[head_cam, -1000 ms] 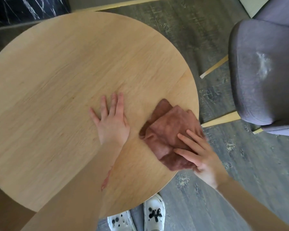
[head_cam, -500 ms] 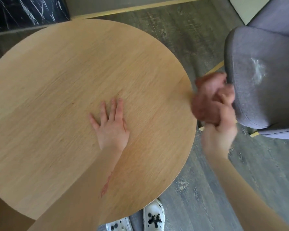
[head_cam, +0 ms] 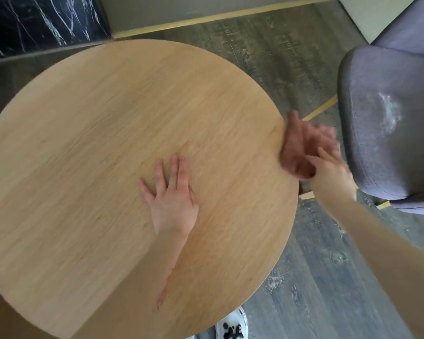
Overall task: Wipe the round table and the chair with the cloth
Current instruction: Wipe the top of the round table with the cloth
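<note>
The round wooden table fills the left and middle of the head view. My left hand lies flat on its top, fingers spread, holding nothing. My right hand grips the reddish-brown cloth, blurred by motion, at the table's right edge, in the gap between table and chair. The grey upholstered chair stands at the right, with a white smear on its seat.
Dark wood-look floor surrounds the table, with gold chair legs showing under the chair. A black marbled panel and a gold-trimmed baseboard run along the back. My white patterned shoe shows below the table's near edge.
My right hand lifted the cloth off the table's right part and carried it to the table's edge beside the chair. My left hand stayed flat on the table.
</note>
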